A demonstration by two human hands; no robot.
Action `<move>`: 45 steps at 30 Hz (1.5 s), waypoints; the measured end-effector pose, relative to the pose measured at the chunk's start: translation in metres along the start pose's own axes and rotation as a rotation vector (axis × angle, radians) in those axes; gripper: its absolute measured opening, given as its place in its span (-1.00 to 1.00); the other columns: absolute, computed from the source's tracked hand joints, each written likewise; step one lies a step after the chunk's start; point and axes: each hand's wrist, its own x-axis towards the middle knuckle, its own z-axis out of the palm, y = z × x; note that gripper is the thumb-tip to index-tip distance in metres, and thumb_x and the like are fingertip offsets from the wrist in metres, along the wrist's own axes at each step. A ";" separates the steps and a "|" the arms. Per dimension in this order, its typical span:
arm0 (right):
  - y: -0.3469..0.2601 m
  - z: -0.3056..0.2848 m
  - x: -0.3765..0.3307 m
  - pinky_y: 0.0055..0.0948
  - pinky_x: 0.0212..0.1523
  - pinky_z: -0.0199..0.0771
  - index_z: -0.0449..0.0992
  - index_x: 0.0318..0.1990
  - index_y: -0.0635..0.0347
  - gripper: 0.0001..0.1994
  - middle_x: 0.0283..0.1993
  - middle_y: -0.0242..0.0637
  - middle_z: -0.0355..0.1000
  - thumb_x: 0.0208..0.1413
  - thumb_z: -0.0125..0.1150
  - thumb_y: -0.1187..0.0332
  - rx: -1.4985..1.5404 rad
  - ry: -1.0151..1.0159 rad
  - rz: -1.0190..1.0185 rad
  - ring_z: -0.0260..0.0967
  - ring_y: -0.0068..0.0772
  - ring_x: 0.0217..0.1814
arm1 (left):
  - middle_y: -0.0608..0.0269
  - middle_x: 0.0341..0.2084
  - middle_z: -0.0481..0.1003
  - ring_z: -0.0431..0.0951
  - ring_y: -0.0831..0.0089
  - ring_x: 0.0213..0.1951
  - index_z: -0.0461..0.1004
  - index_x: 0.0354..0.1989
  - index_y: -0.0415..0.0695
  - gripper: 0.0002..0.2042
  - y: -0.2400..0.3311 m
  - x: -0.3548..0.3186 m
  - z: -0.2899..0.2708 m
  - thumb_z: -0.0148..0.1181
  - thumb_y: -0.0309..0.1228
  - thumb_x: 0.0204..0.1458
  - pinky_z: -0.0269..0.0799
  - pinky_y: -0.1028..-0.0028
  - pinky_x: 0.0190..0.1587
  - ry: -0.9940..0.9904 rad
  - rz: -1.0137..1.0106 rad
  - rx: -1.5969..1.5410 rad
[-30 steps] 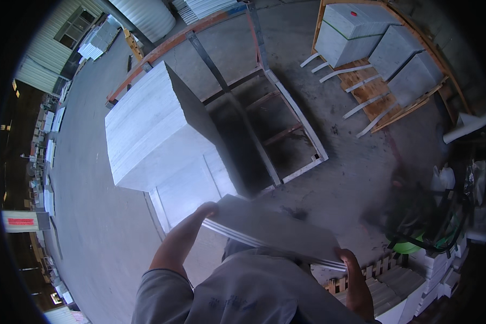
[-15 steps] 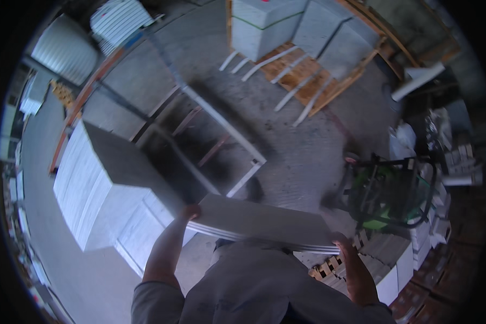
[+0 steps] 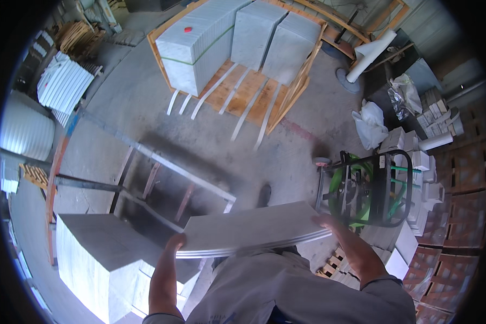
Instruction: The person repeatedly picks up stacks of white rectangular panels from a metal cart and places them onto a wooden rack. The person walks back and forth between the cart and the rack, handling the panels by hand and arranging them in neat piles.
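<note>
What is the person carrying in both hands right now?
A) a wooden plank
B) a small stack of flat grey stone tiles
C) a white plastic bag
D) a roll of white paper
B: the left hand and the right hand grip opposite ends of a thin stack of flat grey tiles, held level in front of the chest.

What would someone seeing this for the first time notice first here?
Most striking is the small stack of thin pale stone slabs, held flat at chest height with the left hand and right hand gripping opposite ends. Ahead, at the top, a wooden pallet carries big blocks of stacked slabs. To the right stands a green and black wheeled cart.
</note>
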 end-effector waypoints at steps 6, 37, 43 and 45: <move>-0.062 -0.064 0.109 -0.29 -0.12 0.29 0.46 -0.14 0.28 -0.43 -0.14 -0.04 0.42 -0.02 -0.03 -0.11 -0.319 -0.101 -0.056 0.36 -0.16 -0.13 | -0.11 -0.11 0.40 0.42 0.17 -0.08 0.40 -0.15 -0.36 -0.61 0.061 0.019 -0.056 -0.26 -0.35 0.01 0.27 0.30 -0.06 -0.018 -0.234 -0.026; -0.547 -0.266 0.432 -0.22 0.02 0.26 0.45 -0.11 0.21 -0.48 -0.01 -0.10 0.35 0.03 -0.20 -0.04 -0.541 -0.196 -0.087 0.27 -0.07 0.06 | -0.30 -0.22 0.39 0.42 -0.06 -0.12 0.34 -0.19 -0.38 -0.66 0.193 0.254 -0.452 -0.26 -0.37 0.02 0.34 0.17 -0.11 -0.057 -0.249 0.173; -0.633 -0.310 0.504 -0.23 0.00 0.30 0.47 -0.11 0.16 -0.54 -0.02 -0.16 0.38 0.00 -0.14 0.04 -0.624 -0.150 -0.081 0.31 -0.13 0.04 | -0.28 -0.14 0.37 0.41 0.04 -0.08 0.27 -0.07 -0.53 -0.47 0.199 0.323 -0.451 -0.37 -0.21 0.08 0.29 0.26 -0.07 -0.142 -0.253 0.085; -0.648 -0.315 0.537 -0.24 -0.03 0.32 0.48 -0.13 0.17 -0.56 -0.06 -0.17 0.41 -0.03 -0.11 0.07 -0.615 -0.171 -0.087 0.33 -0.13 0.01 | -0.26 -0.13 0.36 0.41 0.05 -0.07 0.26 -0.06 -0.52 -0.47 0.194 0.343 -0.435 -0.39 -0.22 0.08 0.29 0.27 -0.06 -0.137 -0.303 -0.064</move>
